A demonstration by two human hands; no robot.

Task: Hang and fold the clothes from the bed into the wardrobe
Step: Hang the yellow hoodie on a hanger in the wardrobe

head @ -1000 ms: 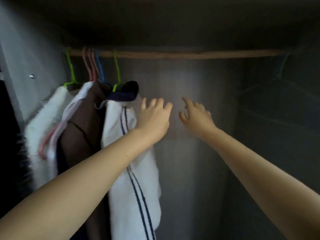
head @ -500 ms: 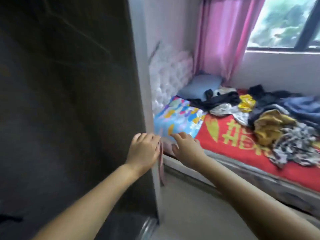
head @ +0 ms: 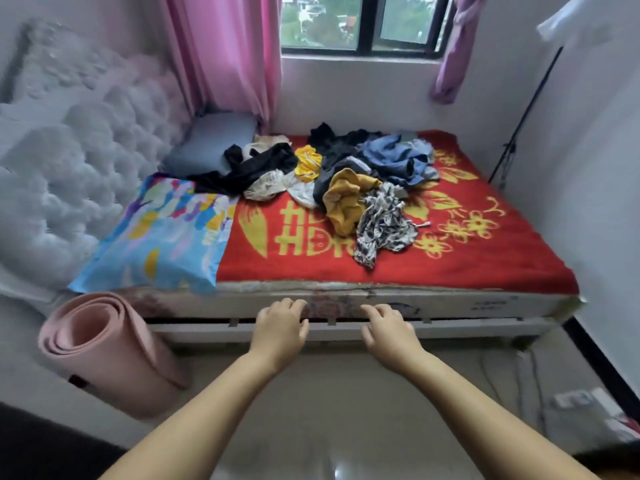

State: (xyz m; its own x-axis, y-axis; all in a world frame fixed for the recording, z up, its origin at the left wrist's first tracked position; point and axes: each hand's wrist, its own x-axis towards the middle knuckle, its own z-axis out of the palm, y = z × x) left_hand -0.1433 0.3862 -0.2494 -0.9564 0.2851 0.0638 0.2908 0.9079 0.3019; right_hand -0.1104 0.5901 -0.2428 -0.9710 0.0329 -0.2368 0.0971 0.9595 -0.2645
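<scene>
Both arms reached forward over the floor toward the near edge of the bed (head: pixel 450 301). The left hand (head: pixel 280 323) and the right hand (head: pixel 388 329) hung palm down in front of the mattress side, set apart from each other, fingers loosely bent and grasping nothing.

The clothes (head: pixel 339 181) lay in a tangled heap on the far middle part of the red blanket (head: pixel 311 261), well apart from both hands. In the heap a black garment (head: pixel 256 166) sat at the left, a mustard yellow piece (head: pixel 344 199) in the middle, a black-and-white patterned piece (head: pixel 382 221) nearest, and blue fabric (head: pixel 398 157) at the far right.

A colourful pillow (head: pixel 156 233) lay at the left end of the bed by the tufted headboard (head: pixel 69 161), with a grey pillow (head: pixel 211 143) farther back. A rolled pink mat (head: pixel 107 351) stood on the floor at the near left. Pink curtains (head: pixel 225 53) hung beside the window (head: pixel 360 22).
</scene>
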